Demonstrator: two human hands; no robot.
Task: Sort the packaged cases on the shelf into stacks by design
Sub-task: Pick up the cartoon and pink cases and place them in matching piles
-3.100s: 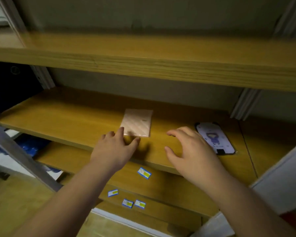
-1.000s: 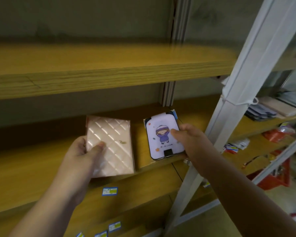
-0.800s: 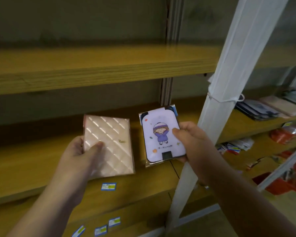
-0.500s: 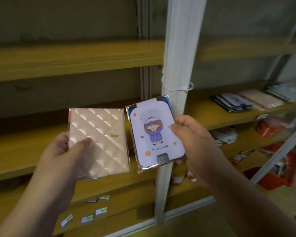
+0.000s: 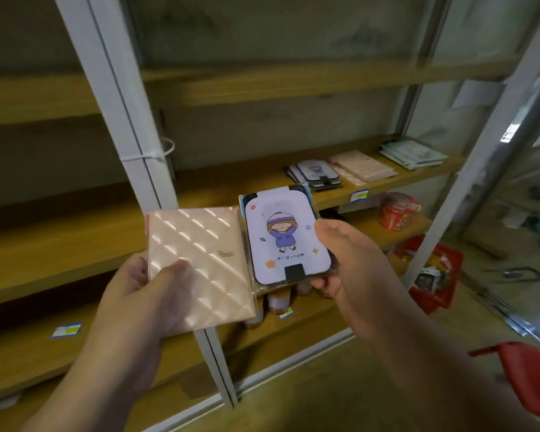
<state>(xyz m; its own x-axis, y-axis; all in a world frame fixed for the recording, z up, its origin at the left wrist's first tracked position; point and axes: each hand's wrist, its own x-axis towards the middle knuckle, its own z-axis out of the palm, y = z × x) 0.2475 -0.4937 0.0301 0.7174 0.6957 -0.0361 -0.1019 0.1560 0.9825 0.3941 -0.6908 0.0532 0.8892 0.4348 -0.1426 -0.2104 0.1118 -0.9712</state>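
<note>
1. Between the two raised hands, a pair of packaged cases sits side by side in front of the shelving, their inner edges touching or nearly so.
2. The left hand (image 5: 144,294) grips the pink quilted case (image 5: 198,263) from its lower left corner, thumb across the front and fingers hidden behind it.
3. The right hand (image 5: 349,263) holds the lavender cartoon case (image 5: 286,241) by its right edge, thumb on the front, fingertips showing beneath the clear wrapper's lower edge.
4. Both cases face the camera, held off the shelf boards.
5. Behind them stands a white metal upright (image 5: 131,145) with a cable tie (image 5: 166,151) looped around it.
6. On the wooden shelf (image 5: 396,182) further right lie three stacks: lavender cartoon cases (image 5: 315,174), pink cases (image 5: 362,166) just beside them, and a pale blue-green stack (image 5: 413,152) at the far end.
7. Blue and yellow labels (image 5: 66,330) are stuck on the shelf edges.
8. Below right, a red tin (image 5: 398,212) rests on a lower board, and a red basket (image 5: 440,275) sits near the floor.
</note>
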